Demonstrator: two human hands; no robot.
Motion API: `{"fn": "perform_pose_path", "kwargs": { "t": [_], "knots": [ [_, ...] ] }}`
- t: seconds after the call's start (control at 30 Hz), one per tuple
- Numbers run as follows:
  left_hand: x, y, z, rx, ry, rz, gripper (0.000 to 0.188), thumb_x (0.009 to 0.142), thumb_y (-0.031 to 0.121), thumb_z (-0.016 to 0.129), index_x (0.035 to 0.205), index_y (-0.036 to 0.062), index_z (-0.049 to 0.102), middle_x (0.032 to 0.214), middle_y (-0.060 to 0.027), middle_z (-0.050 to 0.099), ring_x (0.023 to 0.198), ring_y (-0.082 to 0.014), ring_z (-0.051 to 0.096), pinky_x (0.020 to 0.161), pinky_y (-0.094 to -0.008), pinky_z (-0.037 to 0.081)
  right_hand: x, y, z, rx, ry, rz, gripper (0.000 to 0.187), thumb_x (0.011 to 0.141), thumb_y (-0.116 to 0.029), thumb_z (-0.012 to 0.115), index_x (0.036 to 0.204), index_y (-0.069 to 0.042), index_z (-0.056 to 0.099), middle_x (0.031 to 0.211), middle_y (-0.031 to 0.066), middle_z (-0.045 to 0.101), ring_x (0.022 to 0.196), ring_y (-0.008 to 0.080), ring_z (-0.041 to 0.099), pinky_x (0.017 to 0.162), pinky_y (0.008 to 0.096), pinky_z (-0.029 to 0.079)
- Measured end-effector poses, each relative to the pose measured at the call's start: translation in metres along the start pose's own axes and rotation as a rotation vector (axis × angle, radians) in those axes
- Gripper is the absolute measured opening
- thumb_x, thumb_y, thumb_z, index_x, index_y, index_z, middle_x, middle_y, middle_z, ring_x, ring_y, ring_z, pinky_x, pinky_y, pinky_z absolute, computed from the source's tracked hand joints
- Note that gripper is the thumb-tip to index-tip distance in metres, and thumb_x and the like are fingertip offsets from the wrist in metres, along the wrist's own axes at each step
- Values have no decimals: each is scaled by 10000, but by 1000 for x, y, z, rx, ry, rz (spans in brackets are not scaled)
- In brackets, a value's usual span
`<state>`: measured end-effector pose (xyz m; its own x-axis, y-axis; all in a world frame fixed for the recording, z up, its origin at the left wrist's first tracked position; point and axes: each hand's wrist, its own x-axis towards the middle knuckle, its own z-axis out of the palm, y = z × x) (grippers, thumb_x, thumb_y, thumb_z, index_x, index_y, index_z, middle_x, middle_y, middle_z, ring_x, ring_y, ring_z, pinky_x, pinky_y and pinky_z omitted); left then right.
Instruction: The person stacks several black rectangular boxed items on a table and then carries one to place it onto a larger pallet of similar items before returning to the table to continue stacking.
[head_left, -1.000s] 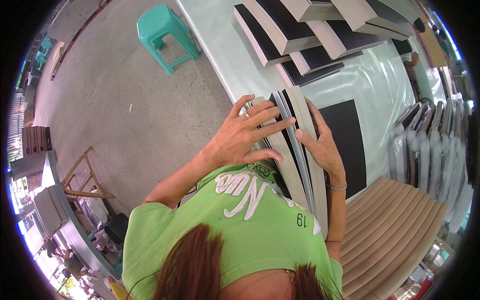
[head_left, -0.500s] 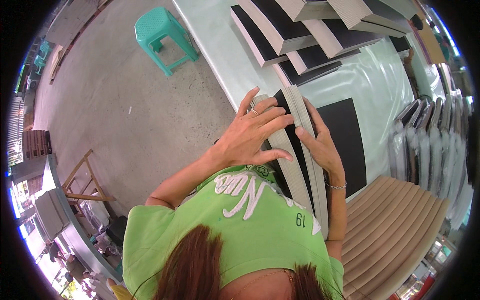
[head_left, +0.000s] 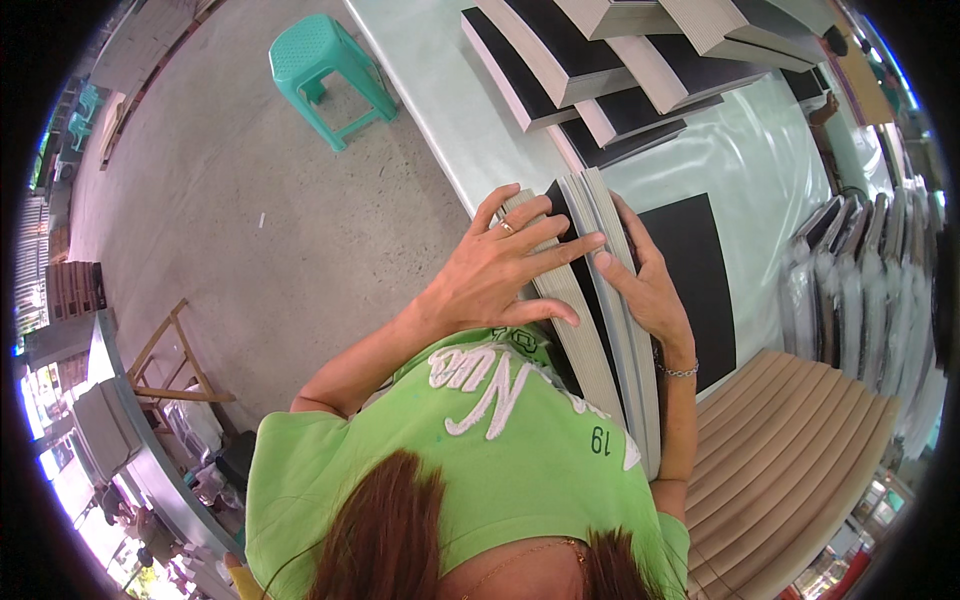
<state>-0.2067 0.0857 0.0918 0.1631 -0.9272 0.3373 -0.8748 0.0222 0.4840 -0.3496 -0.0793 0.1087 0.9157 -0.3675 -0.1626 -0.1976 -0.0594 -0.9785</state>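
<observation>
Two thick bundles of thin boards, pale at the edges and black on the faces, stand on edge against my body. My left hand wraps over the left bundle, thumb toward me. Its index finger reaches across a black face to the edges of the right bundle. Around that right bundle my right hand is closed, its thumb on the edges and its fingers behind. Narrow gaps show between boards in the right bundle. A flat black board lies on the pale table beside my right hand.
Stacks of similar black-faced boards lie at the far end of the table. Brown padded panels stand at my near right, plastic-wrapped panels beyond them. A green plastic stool and a wooden frame are on the floor, left.
My left index finger has stretched right onto the right bundle's edges. Boards in that bundle have parted a little more. My right hand has shifted slightly to the right with it.
</observation>
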Motion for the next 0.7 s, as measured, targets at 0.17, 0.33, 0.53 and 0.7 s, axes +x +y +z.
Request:
{"fn": "perform_pose_path", "kwargs": {
  "t": [0.17, 0.33, 0.53, 0.7],
  "knots": [
    [-3, -1, 0, -11, 3, -3, 791, 718, 791, 460, 1314, 280, 559, 1108, -59, 560, 1199, -264, 462, 1123, -544, 178, 0, -3, 1, -3, 0, 4, 748, 873, -288, 658, 1453, -2, 282, 1406, 178, 410, 1279, 239, 398, 1080, 365, 299],
    [-5, -2, 0, -21, 15, -1, 783, 717, 782, 480, 1308, 276, 565, 1128, -58, 564, 1214, -262, 459, 1124, -540, 178, 0, -1, 0, 2, 4, 9, 762, 865, -296, 671, 1451, 0, 283, 1390, 178, 428, 1263, 231, 412, 1071, 357, 310],
    [-6, -2, -1, -24, 8, -4, 776, 712, 781, 494, 1296, 277, 576, 1161, -55, 566, 1233, -260, 450, 1128, -536, 175, 0, 1, 0, 20, 4, 4, 757, 863, -298, 675, 1451, -12, 293, 1373, 172, 445, 1245, 225, 430, 1059, 351, 327],
    [-7, -2, 0, -15, -2, -15, 778, 706, 791, 487, 1288, 285, 579, 1173, -58, 565, 1250, -260, 439, 1137, -536, 163, 1, 4, -1, 15, 2, 3, 766, 858, -301, 684, 1453, -20, 294, 1369, 173, 449, 1224, 225, 448, 1043, 355, 348]
  ]
}}
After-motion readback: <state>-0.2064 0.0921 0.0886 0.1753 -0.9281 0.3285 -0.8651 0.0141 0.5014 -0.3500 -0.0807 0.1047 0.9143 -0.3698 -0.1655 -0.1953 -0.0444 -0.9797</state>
